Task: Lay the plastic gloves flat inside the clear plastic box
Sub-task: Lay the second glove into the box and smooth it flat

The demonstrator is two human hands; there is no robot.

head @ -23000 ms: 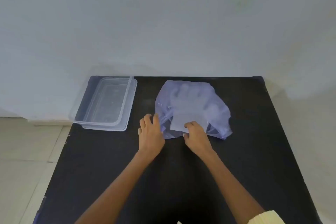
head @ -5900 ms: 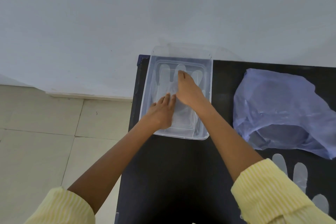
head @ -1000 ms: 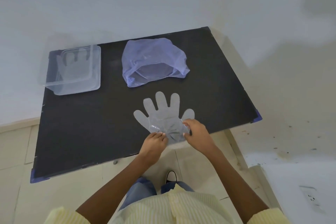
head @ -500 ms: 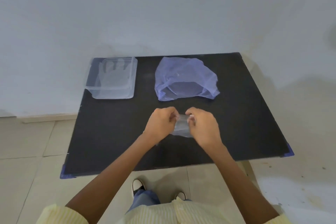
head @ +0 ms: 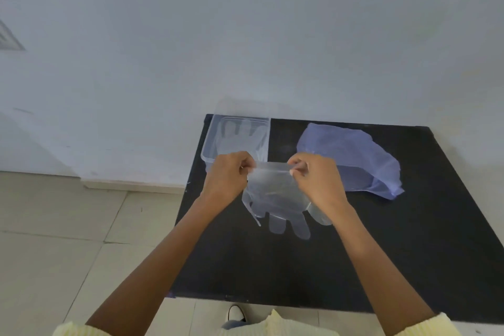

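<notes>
One glove [head: 240, 136] lies flat in the box [head: 207, 151]; left hand [head: 227, 174] and right hand [head: 319, 180] fingers pinch the second glove [head: 275, 196] by its cuff (not yet boxed).

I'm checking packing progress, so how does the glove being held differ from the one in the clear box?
The held glove hangs above the table, pinched at its cuff by the left hand and right hand; the boxed glove lies flat in the clear plastic box, untouched. The held glove's fingers hang downward; the boxed glove's point toward the wall. Both are clear plastic.
</notes>
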